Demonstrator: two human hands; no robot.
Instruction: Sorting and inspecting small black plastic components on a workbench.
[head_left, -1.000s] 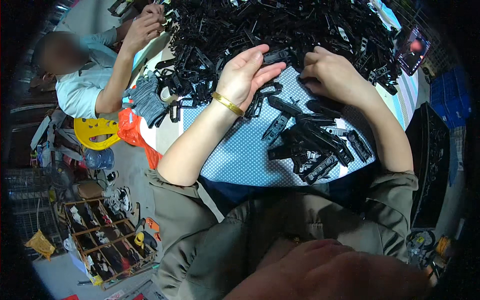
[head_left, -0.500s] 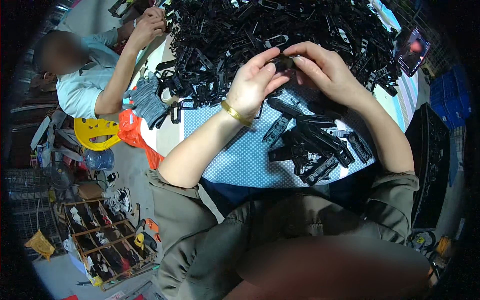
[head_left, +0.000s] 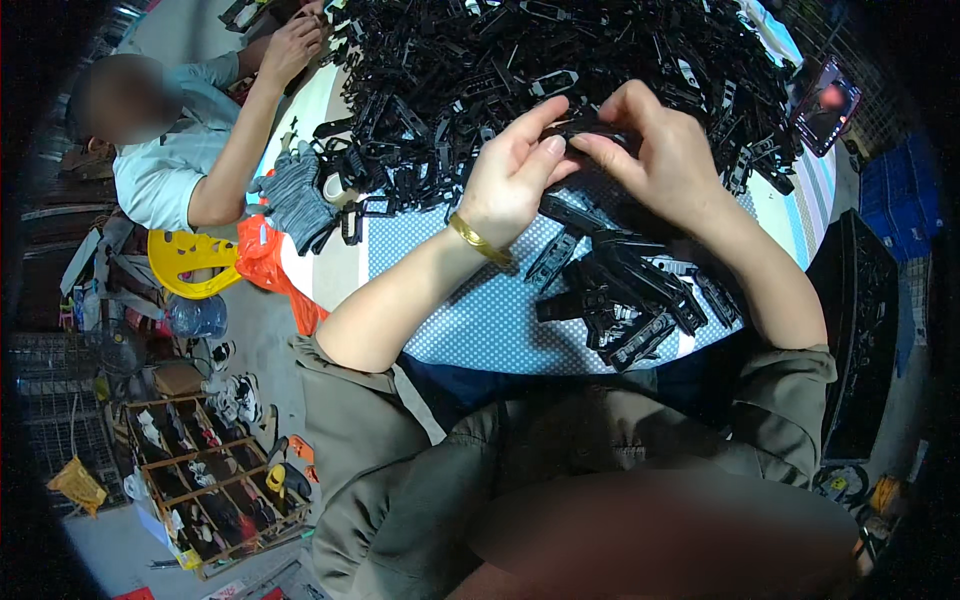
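Note:
My left hand [head_left: 515, 170], with a gold bangle [head_left: 478, 240] on its wrist, and my right hand [head_left: 655, 150] meet above the table, both gripping one small black plastic part [head_left: 588, 128] between fingertips. Beyond them lies a big heap of black plastic clips [head_left: 540, 60]. Under my right forearm sits a smaller group of assembled black clips [head_left: 625, 295] on the blue dotted cloth [head_left: 480, 320].
Another person [head_left: 165, 150] sits at the left, a hand [head_left: 290, 45] reaching into the heap. Grey gloves [head_left: 295, 205] lie at the table's left edge, above an orange bag [head_left: 262, 262]. A phone [head_left: 825, 105] leans at the right. A shoe rack [head_left: 210, 480] stands on the floor.
My hands rose from the pile and the cloth and came together, taking hold of one black part between them.

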